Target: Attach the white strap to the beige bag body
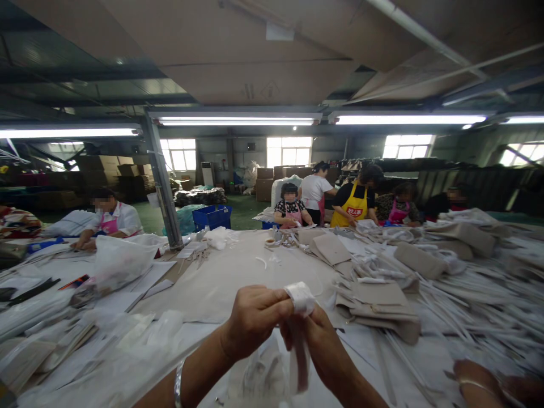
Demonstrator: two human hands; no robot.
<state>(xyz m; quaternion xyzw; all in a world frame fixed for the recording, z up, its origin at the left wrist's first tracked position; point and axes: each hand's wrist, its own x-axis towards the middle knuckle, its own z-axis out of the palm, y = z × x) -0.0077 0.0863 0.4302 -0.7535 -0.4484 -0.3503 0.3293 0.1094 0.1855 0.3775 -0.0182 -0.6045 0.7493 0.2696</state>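
My left hand [257,317] and my right hand [327,343] meet above the front of the table, both closed on a pale strip [300,360]. Its upper end is covered by a shiny white wrapping [300,296], which my left thumb and fingers pinch from the left. My right fingers grip just below and to the right of it, partly hidden behind the strip. The strip's lower part hangs down between my wrists. Under my hands lies a blurred heap of pale pieces [259,374].
Beige folded bag pieces [382,306] and many pale strips [459,317] cover the right side. A clear plastic bag [121,260] stands left, near a metal post [164,187]. Another person's forearm [478,379] reaches in at lower right. Several co-workers [351,204] work across the table.
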